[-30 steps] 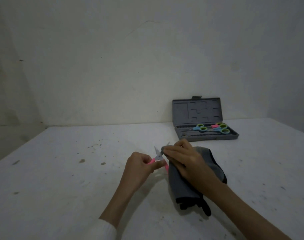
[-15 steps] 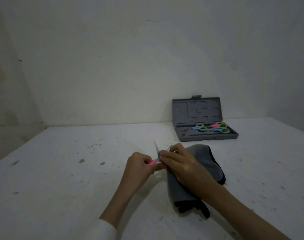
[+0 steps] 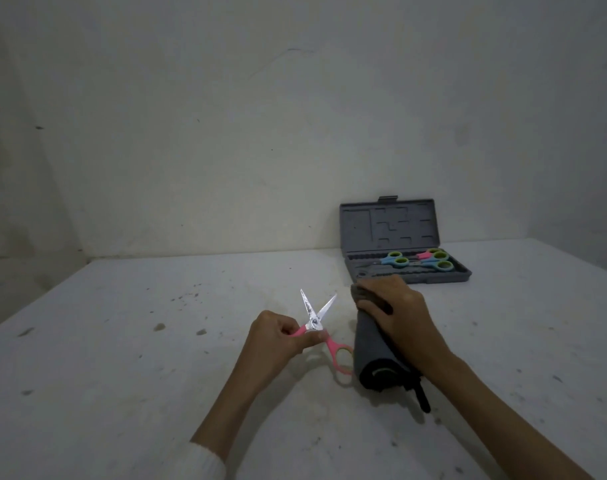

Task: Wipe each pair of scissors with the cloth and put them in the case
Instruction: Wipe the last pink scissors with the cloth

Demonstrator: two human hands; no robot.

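since half a second ago the right hand point(image 3: 395, 313) has pulled off the blades, its fingers curled round the grey cloth point(image 3: 373, 355) on the white table point(image 3: 122, 358). left hand point(image 3: 278, 336) pinches the pink scissors point(image 3: 317, 322) by one handle, blades spread, apart from the cloth. behind, the open grey case point(image 3: 399, 233) holds what look like three pairs of scissors point(image 3: 430, 261).

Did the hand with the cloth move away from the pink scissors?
Yes. The right hand with the grey cloth pulled off the pink scissors' blades, moving right and toward the open grey case; a gap now separates them.
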